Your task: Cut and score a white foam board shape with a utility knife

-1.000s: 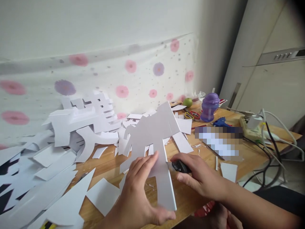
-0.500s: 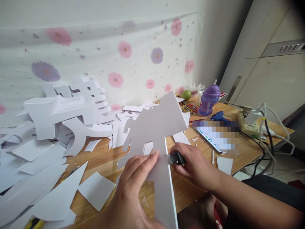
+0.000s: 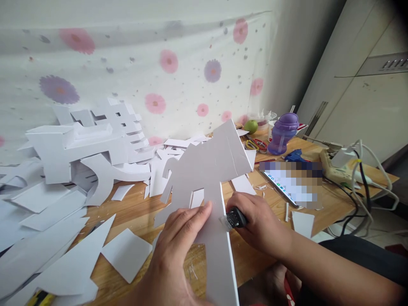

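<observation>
My left hand (image 3: 174, 255) grips a white foam-board cutout (image 3: 208, 170), thumb on its front face, holding it tilted up above the wooden table (image 3: 134, 208). The cutout has a wide angular top and a long narrow strip running down toward me. My right hand (image 3: 256, 223) is closed around a black utility knife (image 3: 233, 218), whose blade end touches the right edge of the cutout's strip just beside my left fingertips.
Piles of white foam-board shapes and offcuts (image 3: 79, 144) cover the table's left and back. At the right lie a phone (image 3: 290, 180), a purple bottle (image 3: 282, 132), a green fruit (image 3: 250, 126), a blue tool (image 3: 295, 156), rubber bands, and a power strip (image 3: 338, 170) with cables.
The view has shifted slightly down and left. My right hand has brought the knife up against the cutout's right edge; my left hand keeps its hold and the cutout sits a little higher.
</observation>
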{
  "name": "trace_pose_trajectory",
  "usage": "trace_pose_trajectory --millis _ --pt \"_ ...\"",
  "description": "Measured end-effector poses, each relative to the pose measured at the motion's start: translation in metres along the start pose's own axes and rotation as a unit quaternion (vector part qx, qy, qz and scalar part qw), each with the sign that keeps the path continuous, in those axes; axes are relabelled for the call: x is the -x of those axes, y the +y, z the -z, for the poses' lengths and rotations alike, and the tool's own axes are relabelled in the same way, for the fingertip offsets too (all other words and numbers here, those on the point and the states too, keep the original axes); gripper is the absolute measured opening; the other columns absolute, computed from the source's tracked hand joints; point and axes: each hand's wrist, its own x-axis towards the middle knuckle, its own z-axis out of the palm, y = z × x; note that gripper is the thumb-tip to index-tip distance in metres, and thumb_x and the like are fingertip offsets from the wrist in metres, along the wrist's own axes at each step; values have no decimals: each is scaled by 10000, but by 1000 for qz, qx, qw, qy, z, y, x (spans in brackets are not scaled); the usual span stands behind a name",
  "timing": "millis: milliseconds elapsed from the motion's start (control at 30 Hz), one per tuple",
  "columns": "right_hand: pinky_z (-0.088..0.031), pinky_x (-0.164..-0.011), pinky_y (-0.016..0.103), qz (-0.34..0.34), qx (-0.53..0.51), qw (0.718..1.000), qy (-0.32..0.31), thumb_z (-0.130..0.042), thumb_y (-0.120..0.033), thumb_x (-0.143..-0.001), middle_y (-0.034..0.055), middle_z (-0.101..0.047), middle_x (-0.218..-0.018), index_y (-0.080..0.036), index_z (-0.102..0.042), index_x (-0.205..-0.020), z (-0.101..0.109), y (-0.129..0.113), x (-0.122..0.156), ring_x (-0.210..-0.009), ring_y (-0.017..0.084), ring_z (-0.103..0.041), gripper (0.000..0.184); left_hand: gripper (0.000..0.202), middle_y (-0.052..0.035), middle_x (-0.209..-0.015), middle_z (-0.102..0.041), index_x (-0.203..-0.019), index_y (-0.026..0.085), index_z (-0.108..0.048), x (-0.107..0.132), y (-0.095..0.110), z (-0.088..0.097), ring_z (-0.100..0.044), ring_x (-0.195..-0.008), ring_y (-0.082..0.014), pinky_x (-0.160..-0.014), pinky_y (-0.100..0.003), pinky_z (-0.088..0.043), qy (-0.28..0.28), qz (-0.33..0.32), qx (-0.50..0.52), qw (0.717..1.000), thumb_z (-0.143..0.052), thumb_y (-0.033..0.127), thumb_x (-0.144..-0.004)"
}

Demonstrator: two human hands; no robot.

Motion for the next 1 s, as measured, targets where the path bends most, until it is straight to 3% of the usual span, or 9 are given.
trace_pose_trajectory --millis 333,433,667,900,1000 --pt "-352 -509 229 -31 51 998 37 -495 -88 -737 -8 -599 -620 -218 -482 -783 0 10 0 -518 139 -520 138 1081 -41 -1334 -538 -1458 349 -311 -2 7 0 -564 -1164 -302 -1017 -408 -480 14 -9 -2 1000 -857 449 -530" --pt "-357 -519 236 -7 48 998 29 -489 -99 -771 -4 -601 -630 -219 -481 -781 2 9 0 -531 141 -523 121 1124 -53 -1338 -537 -1471 333 -282 -3 6 3 -561 -1173 -304 -1028 -424 -476 -3 -30 -24 999 -860 468 -516" --pt "-371 -516 232 11 6 1000 3 -488 -126 -818 2 -599 -641 -213 -491 -786 3 -1 0 -547 138 -539 93 1116 -88 -1314 -547 -1470 302 -289 -5 5 3 -579 -1160 -325 -867 -390 -580 5 -28 -23 999 -831 535 -523" --pt "-353 -511 233 16 16 999 25 -480 -153 -850 -10 -571 -612 -225 -456 -758 3 1 -3 -525 132 -499 120 1083 -67 -1375 -511 -1475 330 -297 0 2 2 -542 -1212 -320 -986 -407 -517 -7 -13 8 1000 -797 640 -566" --pt "-349 -514 234 21 27 999 34 -482 -136 -833 -12 -564 -613 -228 -452 -759 3 2 -4 -528 134 -493 122 1099 -56 -1378 -508 -1476 332 -287 1 3 3 -537 -1218 -311 -1018 -401 -492 -7 -15 8 1000 -822 585 -550"
